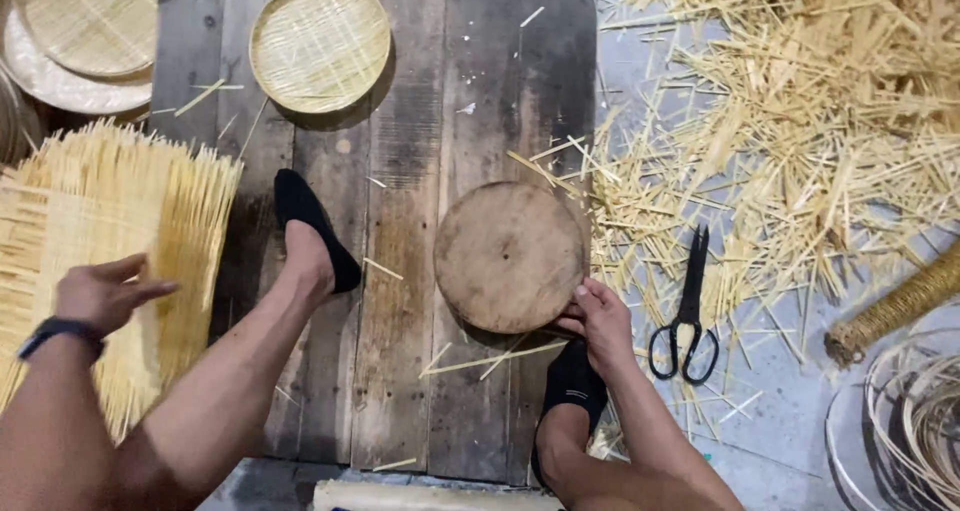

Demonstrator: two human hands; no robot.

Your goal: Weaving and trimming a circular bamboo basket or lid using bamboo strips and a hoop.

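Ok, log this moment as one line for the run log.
left hand on woven bamboo mat | right hand gripping round wooden disc edge | black scissors idle on floor right | finished woven tray on planks

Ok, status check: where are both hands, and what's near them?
Left hand open, resting on woven bamboo mat. Right hand gripping edge of round wooden block. Black scissors lie just right, untouched.

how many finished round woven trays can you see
3. One round woven tray lies alone on the wooden platform near the top. Two more sit stacked at the top left corner: an upper tray on a paler lower tray. Others may lie beyond the frame.
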